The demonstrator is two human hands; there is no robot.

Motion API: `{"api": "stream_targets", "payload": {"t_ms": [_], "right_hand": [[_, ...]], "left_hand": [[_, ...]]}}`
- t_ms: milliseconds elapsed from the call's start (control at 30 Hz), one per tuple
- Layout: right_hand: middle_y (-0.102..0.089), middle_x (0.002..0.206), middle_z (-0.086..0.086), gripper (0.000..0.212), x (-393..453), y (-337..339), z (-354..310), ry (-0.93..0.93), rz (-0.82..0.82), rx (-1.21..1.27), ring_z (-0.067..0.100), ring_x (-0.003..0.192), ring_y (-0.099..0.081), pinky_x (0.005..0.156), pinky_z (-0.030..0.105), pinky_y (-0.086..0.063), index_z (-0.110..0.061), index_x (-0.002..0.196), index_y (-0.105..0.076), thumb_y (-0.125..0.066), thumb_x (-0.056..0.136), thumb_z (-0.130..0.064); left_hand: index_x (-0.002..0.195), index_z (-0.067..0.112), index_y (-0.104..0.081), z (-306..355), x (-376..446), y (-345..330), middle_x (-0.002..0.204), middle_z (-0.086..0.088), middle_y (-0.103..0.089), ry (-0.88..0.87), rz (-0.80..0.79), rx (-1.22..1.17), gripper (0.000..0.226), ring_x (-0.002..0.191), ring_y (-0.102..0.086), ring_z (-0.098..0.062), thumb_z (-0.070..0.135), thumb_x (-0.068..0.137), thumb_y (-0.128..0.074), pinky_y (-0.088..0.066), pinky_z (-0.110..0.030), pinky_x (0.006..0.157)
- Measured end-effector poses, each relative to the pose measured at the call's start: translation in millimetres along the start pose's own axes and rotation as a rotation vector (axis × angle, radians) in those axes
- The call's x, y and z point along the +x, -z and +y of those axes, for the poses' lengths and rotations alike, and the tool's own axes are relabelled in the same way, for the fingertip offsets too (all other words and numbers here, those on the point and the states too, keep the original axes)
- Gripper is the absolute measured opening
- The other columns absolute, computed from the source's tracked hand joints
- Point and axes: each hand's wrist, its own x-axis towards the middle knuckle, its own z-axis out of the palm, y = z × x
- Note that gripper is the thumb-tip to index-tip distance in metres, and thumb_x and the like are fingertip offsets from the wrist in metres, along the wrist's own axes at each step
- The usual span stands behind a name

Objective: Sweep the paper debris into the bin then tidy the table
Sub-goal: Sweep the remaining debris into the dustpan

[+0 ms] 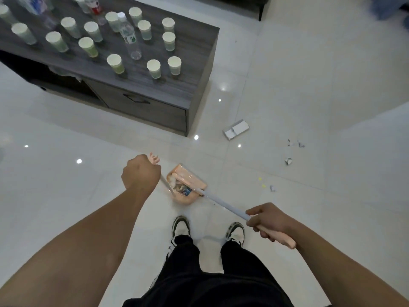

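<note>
In the head view, the dustpan's upright handle is gripped in the left hand, fingers curled round it, and the broom handle is clamped in the right hand at its pink end. The dustpan rests on the floor just ahead of the shoes, with scraps already inside and the broom head at its mouth. A spill is judged the main risk: if the pan is tipped by the left hand while being lifted, the collected paper could slide back out. Loose paper debris lies well apart to the right, with more bits at and farther out (small, shapes hard to tell), and could be scattered by too brisk a stroke on the glossy tiles. A flat white box lies near the table's corner. The bin is not seen. On the table, many paper cups and a clear bottle stand close together; these could be knocked over during tidying
</note>
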Motion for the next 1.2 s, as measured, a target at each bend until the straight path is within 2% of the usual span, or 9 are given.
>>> {"api": "stream_targets", "payload": {"t_ms": [133,300,467,567,633,833,967,1100,1200], "right_hand": [[-0.061,0.062,0.01,0.043,-13,-13,0,0.01,0.079,0.059,0.017,0.041,-0.047,0.041,0.021,-0.032,-0.016,0.119,-0.06,-0.072,0.079,-0.009],[-0.057,0.068,0.015,0.031,-25,-8,20,-0.003,0.22,0.235,0.019,0.042,-0.045,0.042,0.022,-0.032,-0.01,0.112,-0.066,-0.07,0.082,-0.005],[-0.054,0.071,0.014,0.028,-35,14,58,-0.03,0.372,0.483,0.02,0.045,-0.042,0.041,0.021,-0.031,-0.007,0.111,-0.065,-0.068,0.084,-0.001],[-0.052,0.066,0.012,0.012,-40,33,81,-0.039,0.45,0.608,0.02,0.043,-0.041,0.041,0.022,-0.03,-0.007,0.092,-0.069,-0.066,0.083,0.0],[-0.051,0.064,0.011,0.009,-41,49,99,-0.057,0.5,0.668,0.02,0.043,-0.041,0.041,0.022,-0.031,-0.008,0.083,-0.063,-0.065,0.083,0.0],[-0.054,0.061,0.012,0.004,-22,110,145,-0.122,0.593,0.818,0.02,0.04,-0.047,0.039,0.022,-0.037,-0.001,0.087,-0.063,-0.066,0.085,0.001],[-0.057,0.063,0.014,0.015,-1,144,160,-0.167,0.587,0.871,0.021,0.042,-0.051,0.041,0.024,-0.042,0.007,0.098,-0.068,-0.068,0.085,-0.001],[-0.055,0.067,0.013,0.02,18,158,155,-0.173,0.485,0.88,0.02,0.045,-0.049,0.042,0.024,-0.04,0.0,0.105,-0.066,-0.068,0.086,-0.004],[-0.053,0.07,0.012,0.019,24,156,139,-0.126,0.359,0.909,0.018,0.046,-0.047,0.042,0.023,-0.037,-0.007,0.107,-0.064,-0.067,0.088,-0.005]], "left_hand": [[0.07,0.018,-0.061,-7,7,5,0.068,-0.003,-0.061,-0.084,-0.028,0.014,0.017,0.063,-0.058,-0.028,0.034,0.071,-0.065,-0.044,-0.029,0.059],[0.068,0.019,-0.06,21,12,6,0.065,-0.001,-0.059,-0.235,-0.056,0.085,0.015,0.06,-0.057,-0.024,0.032,0.072,-0.067,-0.043,-0.027,0.057],[0.068,0.02,-0.061,75,7,-6,0.065,0.001,-0.059,-0.418,-0.106,0.157,0.016,0.063,-0.058,-0.024,0.034,0.073,-0.069,-0.042,-0.027,0.057],[0.071,0.022,-0.064,112,-5,-21,0.065,0.002,-0.06,-0.503,-0.139,0.197,0.014,0.064,-0.059,-0.024,0.035,0.073,-0.067,-0.043,-0.028,0.059],[0.071,0.021,-0.064,139,-15,-34,0.064,0.002,-0.062,-0.562,-0.171,0.226,0.016,0.063,-0.059,-0.023,0.036,0.072,-0.066,-0.045,-0.027,0.058],[0.072,0.02,-0.061,221,-48,-76,0.066,0.0,-0.06,-0.685,-0.202,0.307,0.019,0.066,-0.059,-0.026,0.039,0.076,-0.062,-0.046,-0.029,0.06],[0.069,0.019,-0.059,265,-60,-101,0.063,0.0,-0.06,-0.755,-0.211,0.346,0.022,0.062,-0.059,-0.023,0.037,0.081,-0.057,-0.051,-0.03,0.061],[0.069,0.02,-0.06,302,-68,-121,0.061,0.001,-0.06,-0.781,-0.213,0.369,0.025,0.059,-0.059,-0.021,0.039,0.084,-0.056,-0.054,-0.031,0.061],[0.067,0.018,-0.059,322,-66,-130,0.059,0.001,-0.059,-0.803,-0.196,0.386,0.024,0.056,-0.058,-0.021,0.036,0.083,-0.056,-0.05,-0.027,0.057]]}}
